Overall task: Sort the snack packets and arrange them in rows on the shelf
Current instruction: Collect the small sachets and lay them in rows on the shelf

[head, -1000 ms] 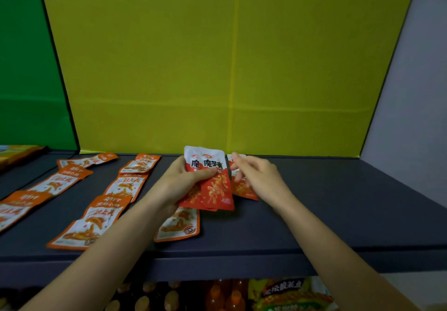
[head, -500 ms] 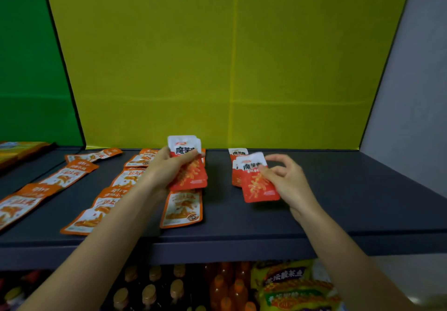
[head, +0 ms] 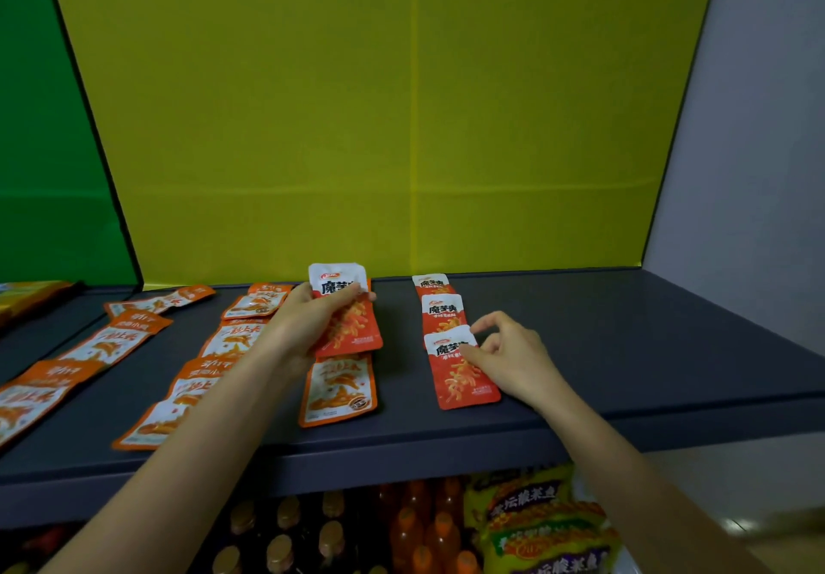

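My left hand (head: 308, 319) grips a small stack of red and white snack packets (head: 348, 319) held above the dark shelf (head: 625, 350). A row of three red packets runs front to back at centre right: the far one (head: 431, 284), the middle one (head: 444, 312) and the nearest one (head: 462, 372). My right hand (head: 509, 357) rests its fingertips on the right edge of the nearest red packet, which lies flat on the shelf. Orange and white packets lie in rows to the left, one of them (head: 339, 390) just below the held stack.
A yellow back panel (head: 402, 127) and a green panel (head: 44, 149) stand behind the shelf. A grey wall (head: 759, 149) closes the right side. Orange bottles (head: 428, 529) and yellow noodle bags (head: 544, 529) fill the level below. Bare shelf surface lies to the right.
My right hand took a red packet from the stack, carried it right and laid it down as the nearest one in the red row. My left hand stayed put with the stack.
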